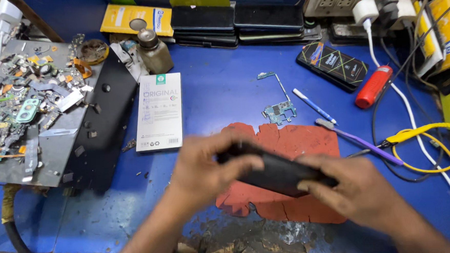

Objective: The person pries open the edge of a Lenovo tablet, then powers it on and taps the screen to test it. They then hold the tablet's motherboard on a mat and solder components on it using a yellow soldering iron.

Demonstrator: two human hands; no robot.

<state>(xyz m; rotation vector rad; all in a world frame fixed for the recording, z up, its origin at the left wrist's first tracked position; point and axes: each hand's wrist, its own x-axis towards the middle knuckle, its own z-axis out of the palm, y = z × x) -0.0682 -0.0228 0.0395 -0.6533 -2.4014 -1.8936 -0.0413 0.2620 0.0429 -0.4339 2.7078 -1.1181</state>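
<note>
Both my hands hold a black phone (276, 172) above a worn red mat (292, 143) on the blue table (223, 96). My left hand (206, 166) grips the phone's left end, thumb across its top. My right hand (354, 186) clasps the right end from below. The hands and phone are motion-blurred. A small green circuit board (279, 110) lies just beyond the mat.
A white flat box (158, 112) lies left of the mat, beside a black tray (99, 128) and a grey sheet of loose phone parts (24, 109). A purple toothbrush (356, 140), white-blue tool (314, 106), red cylinder (373, 87), yellow cable (431, 146) and stacked phones (237, 20) surround.
</note>
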